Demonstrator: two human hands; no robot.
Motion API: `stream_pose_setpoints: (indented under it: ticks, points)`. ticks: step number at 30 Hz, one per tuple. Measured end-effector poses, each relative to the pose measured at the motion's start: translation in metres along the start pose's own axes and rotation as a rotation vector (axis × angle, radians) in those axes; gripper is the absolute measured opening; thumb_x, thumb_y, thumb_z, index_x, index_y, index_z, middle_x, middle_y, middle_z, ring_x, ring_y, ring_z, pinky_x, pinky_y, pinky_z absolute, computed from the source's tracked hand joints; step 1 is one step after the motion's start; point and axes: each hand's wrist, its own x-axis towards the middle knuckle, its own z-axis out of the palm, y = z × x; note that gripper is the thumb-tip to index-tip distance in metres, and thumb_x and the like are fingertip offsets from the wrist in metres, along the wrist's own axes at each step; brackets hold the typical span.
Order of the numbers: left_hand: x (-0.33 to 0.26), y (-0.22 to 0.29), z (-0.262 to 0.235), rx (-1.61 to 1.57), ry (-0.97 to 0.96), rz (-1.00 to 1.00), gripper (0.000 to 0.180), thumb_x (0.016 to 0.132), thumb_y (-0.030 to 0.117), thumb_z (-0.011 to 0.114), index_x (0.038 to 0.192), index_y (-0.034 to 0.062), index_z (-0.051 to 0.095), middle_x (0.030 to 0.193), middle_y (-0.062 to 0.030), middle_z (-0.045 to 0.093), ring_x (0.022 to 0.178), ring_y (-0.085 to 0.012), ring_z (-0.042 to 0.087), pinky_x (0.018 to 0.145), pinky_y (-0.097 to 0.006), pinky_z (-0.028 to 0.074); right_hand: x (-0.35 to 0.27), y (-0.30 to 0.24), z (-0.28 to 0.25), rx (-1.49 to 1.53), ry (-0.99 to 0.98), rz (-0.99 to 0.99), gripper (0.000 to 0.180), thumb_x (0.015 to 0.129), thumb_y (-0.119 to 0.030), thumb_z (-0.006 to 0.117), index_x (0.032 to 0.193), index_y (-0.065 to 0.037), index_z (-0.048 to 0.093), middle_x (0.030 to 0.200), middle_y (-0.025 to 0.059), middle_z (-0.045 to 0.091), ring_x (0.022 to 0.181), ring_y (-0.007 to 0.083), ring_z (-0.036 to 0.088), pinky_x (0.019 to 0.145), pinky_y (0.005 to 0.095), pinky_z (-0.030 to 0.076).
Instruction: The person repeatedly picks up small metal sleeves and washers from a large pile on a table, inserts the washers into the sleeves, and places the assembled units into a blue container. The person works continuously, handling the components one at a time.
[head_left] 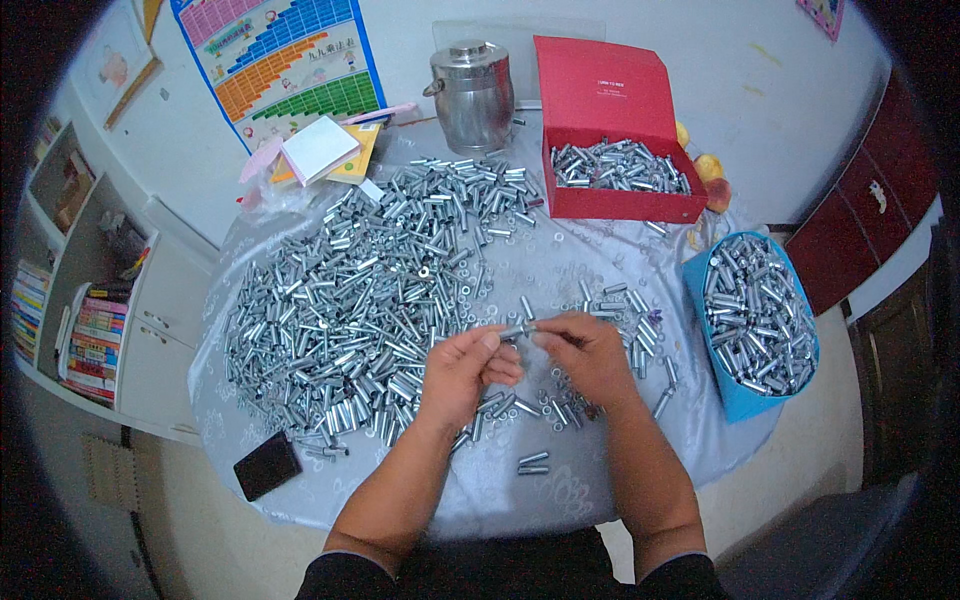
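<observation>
Both hands meet over the table: the left hand (462,368) and right hand (588,355) each pinch an end of one small metal sleeve (521,329) held between their fingertips. It could slip and vanish among the loose sleeves below (they all look alike). The big heap (360,300) lies left of the hands. Beyond the right hand sits an open red box (610,150); a blue tub (745,400) stands to its right. A colourful chart (285,65) hangs far beyond the left hand.

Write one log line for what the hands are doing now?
left hand: pinching metal sleeve | right hand: gripping same sleeve | big sleeve pile: left | blue bin: right
</observation>
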Motion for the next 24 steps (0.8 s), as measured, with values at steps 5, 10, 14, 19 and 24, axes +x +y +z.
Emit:
stream_pose_setpoints:
  ticks: [5, 10, 14, 19, 24]
  points:
    - [0.003, 0.004, -0.009, -0.085, 0.085, 0.057, 0.026, 0.098, 0.019, 0.056, 0.111, -0.0018, 0.062, 0.082, -0.0123, 0.069, 0.065, -0.0183, 0.069, 0.056, -0.028, 0.057, 0.009, 0.001, -0.019, -0.018, 0.079, 0.215, 0.021, 0.086, -0.011, 0.067, 0.103, 0.0, 0.071, 0.091, 0.0126, 0.071, 0.076, 0.0186, 0.068, 0.07, 0.0292, 0.052]
    - [0.002, 0.005, -0.008, -0.101, 0.077, 0.06, 0.025, 0.098, 0.019, 0.057, 0.112, -0.0016, 0.062, 0.082, -0.0122, 0.069, 0.066, -0.0184, 0.069, 0.056, -0.028, 0.057, 0.01, 0.023, -0.018, 0.146, 0.031, 0.225, 0.022, 0.088, -0.008, 0.065, 0.106, 0.004, 0.068, 0.092, 0.0136, 0.072, 0.077, 0.018, 0.07, 0.071, 0.0278, 0.055]
    - [0.003, 0.004, -0.01, -0.086, 0.079, 0.053, 0.025, 0.098, 0.018, 0.056, 0.111, -0.0017, 0.063, 0.082, -0.0122, 0.069, 0.066, -0.0185, 0.069, 0.057, -0.028, 0.058, 0.009, 0.015, -0.012, 0.343, 0.013, 0.216, 0.019, 0.09, -0.007, 0.063, 0.104, 0.005, 0.067, 0.09, 0.014, 0.071, 0.082, 0.0195, 0.071, 0.074, 0.0292, 0.057]
    - [0.001, 0.003, -0.006, -0.074, 0.022, 0.029, 0.027, 0.098, 0.019, 0.056, 0.111, -0.0036, 0.062, 0.082, -0.0123, 0.069, 0.066, -0.0181, 0.069, 0.058, -0.029, 0.058, 0.005, -0.01, -0.002, 0.455, -0.001, 0.198, 0.014, 0.09, -0.008, 0.065, 0.098, 0.003, 0.068, 0.087, 0.0114, 0.07, 0.078, 0.0172, 0.069, 0.07, 0.0286, 0.056]
    - [0.0, -0.001, -0.005, -0.053, -0.026, 0.008, 0.028, 0.098, 0.018, 0.055, 0.113, -0.0049, 0.061, 0.083, -0.0134, 0.069, 0.067, -0.0196, 0.069, 0.059, -0.029, 0.059, 0.005, -0.001, 0.005, 0.481, -0.014, 0.15, 0.013, 0.09, -0.009, 0.065, 0.097, 0.002, 0.068, 0.078, 0.006, 0.067, 0.068, 0.0125, 0.063, 0.064, 0.0258, 0.053]
